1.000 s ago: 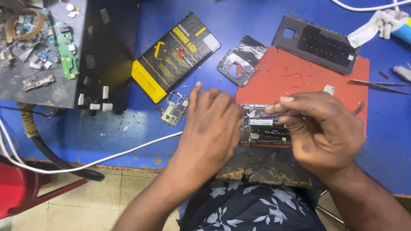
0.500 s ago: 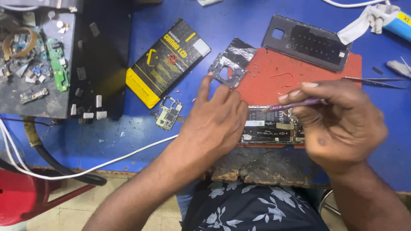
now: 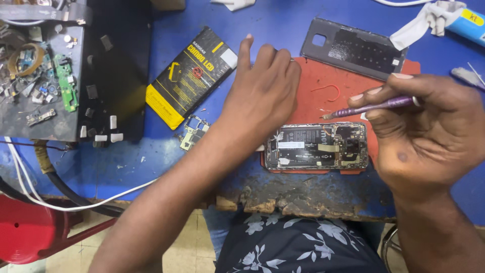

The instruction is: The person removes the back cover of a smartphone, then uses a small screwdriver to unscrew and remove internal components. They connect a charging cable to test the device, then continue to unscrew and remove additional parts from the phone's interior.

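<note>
An opened phone [image 3: 317, 146] lies with its insides up on a red mat [image 3: 353, 101] near the front edge of the blue bench. My right hand [image 3: 429, 131] holds a purple screwdriver [image 3: 374, 107], its tip pointing left just above the phone. My left hand [image 3: 260, 96] reaches over the mat's left edge, fingers spread and forefinger pointing away. It holds nothing that I can see. What lies under its palm is hidden.
A black and yellow box [image 3: 189, 76] lies left of my left hand, with a small circuit board [image 3: 192, 134] below it. A grey phone back cover [image 3: 353, 48] rests at the mat's far edge. A black tray of parts [image 3: 45, 76] fills the far left. White cable [image 3: 76, 202] hangs off the worn bench edge.
My left hand has lifted off the phone and moved away toward the far left of the mat. My right hand has drawn back to the right with the screwdriver, uncovering the phone.
</note>
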